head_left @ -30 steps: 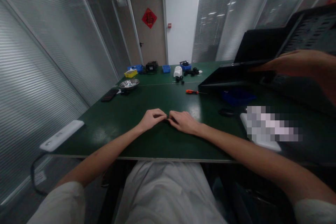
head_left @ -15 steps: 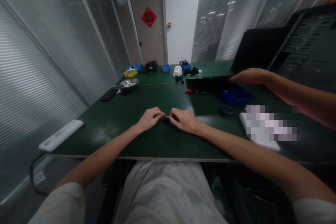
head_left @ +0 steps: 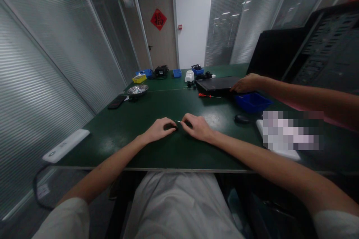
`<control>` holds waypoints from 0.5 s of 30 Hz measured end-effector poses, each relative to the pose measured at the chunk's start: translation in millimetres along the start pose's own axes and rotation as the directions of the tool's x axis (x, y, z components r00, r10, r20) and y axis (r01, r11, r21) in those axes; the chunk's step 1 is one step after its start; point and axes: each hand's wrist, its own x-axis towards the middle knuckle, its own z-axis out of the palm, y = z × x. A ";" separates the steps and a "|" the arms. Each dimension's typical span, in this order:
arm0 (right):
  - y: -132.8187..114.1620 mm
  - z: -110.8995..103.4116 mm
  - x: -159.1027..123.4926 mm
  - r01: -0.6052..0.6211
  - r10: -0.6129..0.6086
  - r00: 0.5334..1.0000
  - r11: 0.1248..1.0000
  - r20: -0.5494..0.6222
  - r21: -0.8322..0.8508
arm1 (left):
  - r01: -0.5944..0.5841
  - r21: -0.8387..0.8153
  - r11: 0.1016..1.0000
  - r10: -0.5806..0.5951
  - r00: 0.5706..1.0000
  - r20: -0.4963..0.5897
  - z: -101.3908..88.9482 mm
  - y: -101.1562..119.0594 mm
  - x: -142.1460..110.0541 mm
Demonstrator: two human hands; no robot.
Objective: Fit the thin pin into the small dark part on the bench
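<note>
On the green table (head_left: 146, 112) in front of me, my left hand (head_left: 158, 130) is curled, with thumb and fingertips closed on a small black piece (head_left: 176, 129). My right hand (head_left: 198, 127) faces it a short distance away. Its thumb and forefinger pinch a thin, pale sliver (head_left: 178, 121) that points toward my left fingertips. Both pieces are too small and dim to name more exactly. Beyond my right hand lies a red-handled screwdriver (head_left: 204, 95).
A co-worker's hand (head_left: 246, 83) holds a flat black panel (head_left: 217, 85) at the right. Near it are a blue tray (head_left: 252, 102) and a black mouse (head_left: 241, 119). A metal bowl (head_left: 137, 90), a phone (head_left: 117, 102) and a white power strip (head_left: 66, 145) are at the left.
My left fingertips have come away from the thin sliver and now close lower, on the black piece. The co-worker's hand has moved left and tilted the black panel flatter.
</note>
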 end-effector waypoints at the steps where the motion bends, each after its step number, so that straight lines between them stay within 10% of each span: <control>1: 0.0 -0.1 0.1 -0.001 0.001 1.000 1.000 0.000 -0.002 | 0.001 -0.001 1.000 -0.001 1.000 0.010 0.4 0.0 0.0; 6: -0.1 -1.7 -0.3 0.001 -0.001 1.000 1.000 0.003 -0.012 | -0.003 0.020 1.000 0.002 1.000 0.027 -11.3 -14.5 -0.2; 10: -0.6 -3.0 -0.3 0.006 -0.006 1.000 1.000 0.012 -0.017 | 0.177 0.133 0.975 -0.172 0.984 -0.046 -55.8 -65.8 -17.2; 15: -0.7 -2.3 0.6 0.009 -0.009 1.000 1.000 0.018 -0.009 | 0.601 0.332 0.727 -0.516 0.797 -0.314 -133.4 -150.5 -79.7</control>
